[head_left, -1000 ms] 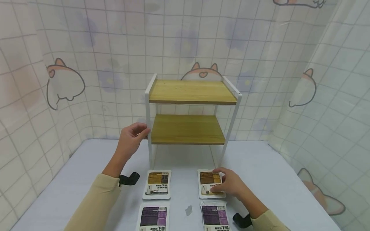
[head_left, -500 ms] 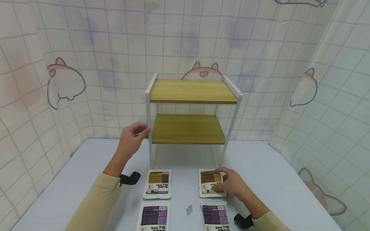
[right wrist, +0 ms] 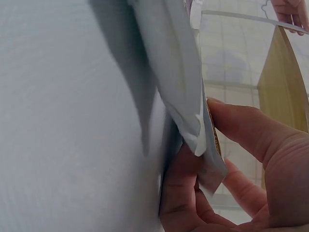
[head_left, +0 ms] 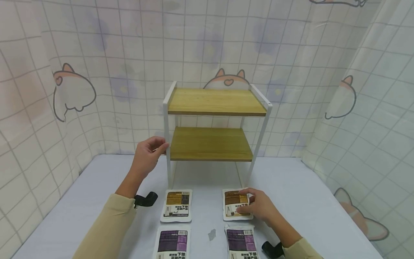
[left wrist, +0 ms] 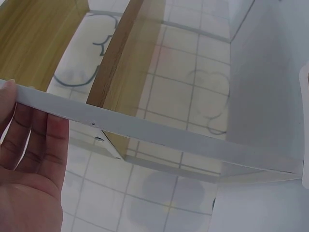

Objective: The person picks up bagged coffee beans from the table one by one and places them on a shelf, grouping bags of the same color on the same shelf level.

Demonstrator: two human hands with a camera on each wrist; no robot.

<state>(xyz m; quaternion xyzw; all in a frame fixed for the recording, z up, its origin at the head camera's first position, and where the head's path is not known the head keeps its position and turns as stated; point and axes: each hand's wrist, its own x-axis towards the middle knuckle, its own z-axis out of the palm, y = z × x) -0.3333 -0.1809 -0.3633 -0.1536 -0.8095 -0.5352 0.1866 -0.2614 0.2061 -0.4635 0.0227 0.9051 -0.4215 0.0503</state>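
Left hand (head_left: 147, 156) grips the front left post of the rack (head_left: 213, 104), fingers curled round it. Right hand (head_left: 258, 207) pinches the edge of a brown pouch (head_left: 233, 203) lying on the table (head_left: 307, 201), just before the rack.

A brown pouch (head_left: 176, 205) lies at seven o'clock on the pale table (head_left: 307, 201), with two purple pouches (head_left: 172, 243) (head_left: 240, 243) at six o'clock near the front edge. A checked cat-print curtain (head_left: 81, 64) hangs from nine through three o'clock.
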